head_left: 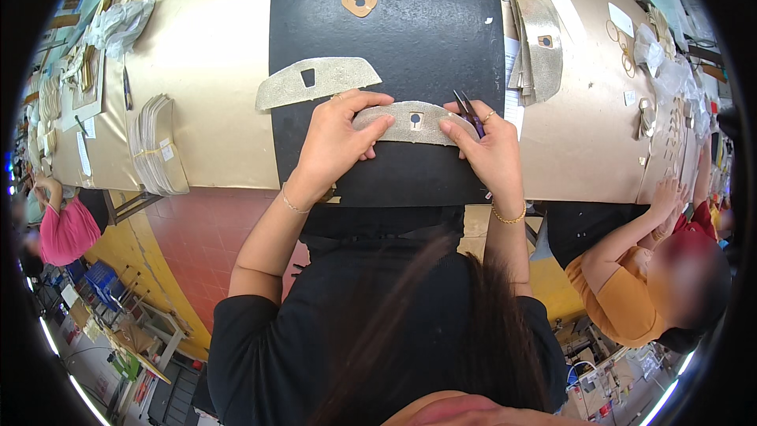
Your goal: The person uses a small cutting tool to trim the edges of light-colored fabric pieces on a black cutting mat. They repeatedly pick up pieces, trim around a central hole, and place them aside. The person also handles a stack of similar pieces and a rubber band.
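Pinched closed on both ends, the left grip [335,136] and the right grip [497,154] hold a silvery curved piece [414,136] with thumbs on its upper face. A dark pointed tool [468,110], tweezers or snips, is also tucked among the right grip's fingers, its tips aimed away from the body. The piece is over the black mat [394,31] on the bench [213,55], toward the near edge; whether it rests flat or is slightly raised, I cannot tell.

It looks light and thin, bendable yet firm enough to keep its arc, with a grainy face that should not slip much. The small window in its middle, with a keyhole shape inside, is likely the weakest spot, so the ends are the sensible hold.

A matching piece [339,83] lies beyond the left grip, its window a plain cutout, and a tan patch [349,6] sits near the mat's far edge. No writing shows on any of these. Printed paper [512,110] by the stack of similar pieces [524,55] and a white tag [166,150] on the left-hand bundle [150,130] are too small to read.
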A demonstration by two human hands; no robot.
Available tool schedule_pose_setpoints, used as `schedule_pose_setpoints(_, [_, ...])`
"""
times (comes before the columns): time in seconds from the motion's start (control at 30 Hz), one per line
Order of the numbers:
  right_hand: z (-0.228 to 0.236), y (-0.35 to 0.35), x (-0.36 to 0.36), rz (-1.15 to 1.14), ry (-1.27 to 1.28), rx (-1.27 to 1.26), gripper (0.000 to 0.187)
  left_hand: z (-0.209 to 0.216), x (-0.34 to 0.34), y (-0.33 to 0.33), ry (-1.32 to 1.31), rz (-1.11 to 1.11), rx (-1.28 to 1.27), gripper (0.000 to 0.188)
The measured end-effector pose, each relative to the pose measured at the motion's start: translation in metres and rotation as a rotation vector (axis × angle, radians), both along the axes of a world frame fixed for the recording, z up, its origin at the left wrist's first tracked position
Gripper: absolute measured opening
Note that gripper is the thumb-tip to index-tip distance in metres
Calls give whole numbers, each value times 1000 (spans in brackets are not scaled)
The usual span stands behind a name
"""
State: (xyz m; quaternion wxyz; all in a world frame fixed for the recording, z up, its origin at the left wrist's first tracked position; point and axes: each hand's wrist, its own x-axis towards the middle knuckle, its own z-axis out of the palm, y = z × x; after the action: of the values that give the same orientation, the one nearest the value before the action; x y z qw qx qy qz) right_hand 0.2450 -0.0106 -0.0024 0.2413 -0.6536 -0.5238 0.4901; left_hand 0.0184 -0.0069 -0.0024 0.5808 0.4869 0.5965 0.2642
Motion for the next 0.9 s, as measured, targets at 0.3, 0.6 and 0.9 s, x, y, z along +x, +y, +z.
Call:
schedule_pose_setpoints(0.3, [0,0,-1,0,-17,17,27,-1,2,0,3,21,17,25])
schedule_pose_setpoints(0.6, [-2,1,0,60,-99,63,26,-1,2,-1,32,-7,49,25])
schedule_pose_setpoints(0.9, [-6,1,-5,95,-157,208,24,-9,3,-2,220,-98,286,23])
